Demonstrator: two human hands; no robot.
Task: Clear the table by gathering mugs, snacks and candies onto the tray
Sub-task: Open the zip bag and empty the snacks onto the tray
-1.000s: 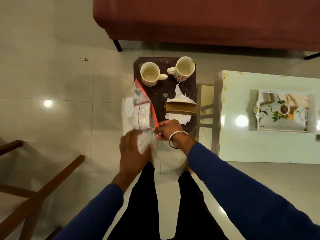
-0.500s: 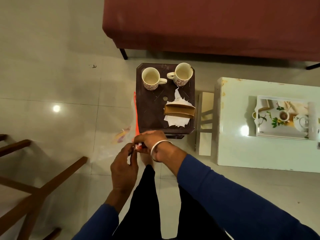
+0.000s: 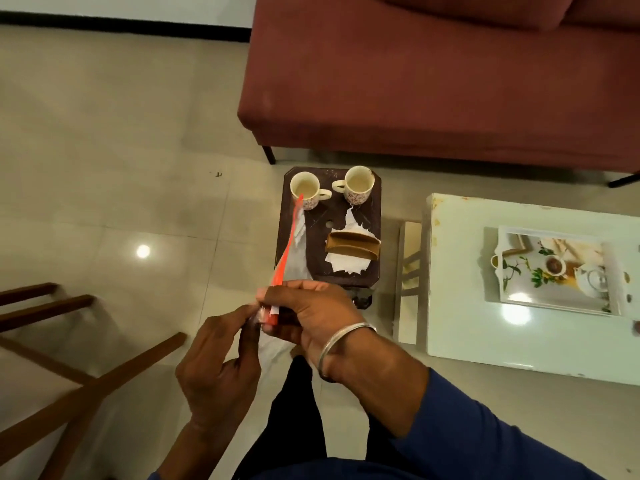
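Note:
Two floral mugs stand at the far end of a small dark stool table (image 3: 318,268): the left mug (image 3: 306,189) and the right mug (image 3: 358,185). A brown napkin holder (image 3: 352,248) with white napkins sits on its near right part. I hold a clear snack bag with a red-orange edge (image 3: 286,251) upright in front of the stool. My right hand (image 3: 304,311) pinches its lower end, and my left hand (image 3: 221,368) touches the same end from the left. The printed white tray (image 3: 554,268) lies on the white table to the right.
A red sofa (image 3: 443,74) stands behind the stool. The white coffee table (image 3: 460,306) is on the right, with a pale low stool (image 3: 408,282) between it and the dark stool. Wooden chair legs (image 3: 69,386) cross the tiled floor at the left.
The bag has turned edge-on and now stands upright over the stool's left side. Both hands have drawn together at its lower end. The view has tilted up, showing more sofa.

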